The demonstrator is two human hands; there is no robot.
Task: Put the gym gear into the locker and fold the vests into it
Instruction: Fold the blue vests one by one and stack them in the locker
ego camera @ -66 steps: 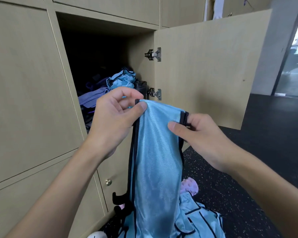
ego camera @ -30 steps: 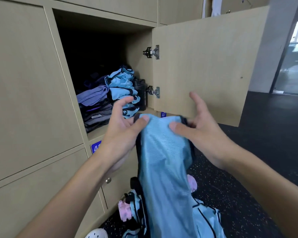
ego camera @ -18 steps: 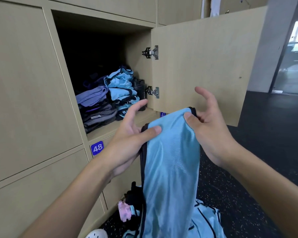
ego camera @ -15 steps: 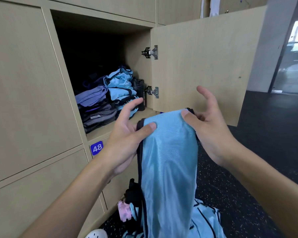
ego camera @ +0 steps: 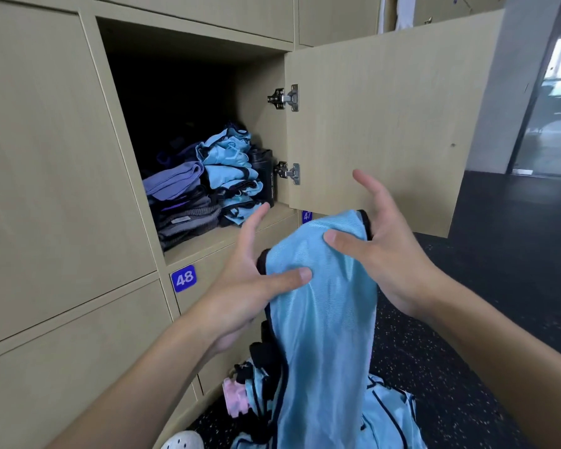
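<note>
The vest (ego camera: 321, 303), light blue with black trim, hangs in the air in front of the locker (ego camera: 259, 92), lower than its shelf (ego camera: 214, 239) and not inside; the top is folded over between the two hands and the long rest falls toward the floor (ego camera: 483, 286), its end out of view. The left hand (ego camera: 246, 286) holds the left side: its thumb lies flat across the front of the cloth and presses it against the hand, one of its fingers (ego camera: 255, 231) points straight up beside the cloth, the others are hidden behind it. The right hand (ego camera: 389, 254) holds the upper right corner in the same way, thumb on the front, black edge in the fork of the thumb, fingers stretched and spread behind. So both hands pinch the vest and neither is clenched. The locker is open, its door (ego camera: 386, 108) swung to the right on two hinges (ego camera: 285, 98). On its shelf, near the right wall, lies a stack of folded vests (ego camera: 230, 166) of the same blue; a dark bottle (ego camera: 266, 176) stands upright between this stack and the wall, and purple and grey clothes (ego camera: 178, 196) lie left of the stack, close to the front edge. Under the shelf is a blue label (ego camera: 183, 278) with the number 48. On the floor, at the foot of the lockers, lie a pile (ego camera: 389, 413) of more blue vests, a pink thing (ego camera: 235, 396) and something black (ego camera: 263, 354).
</note>
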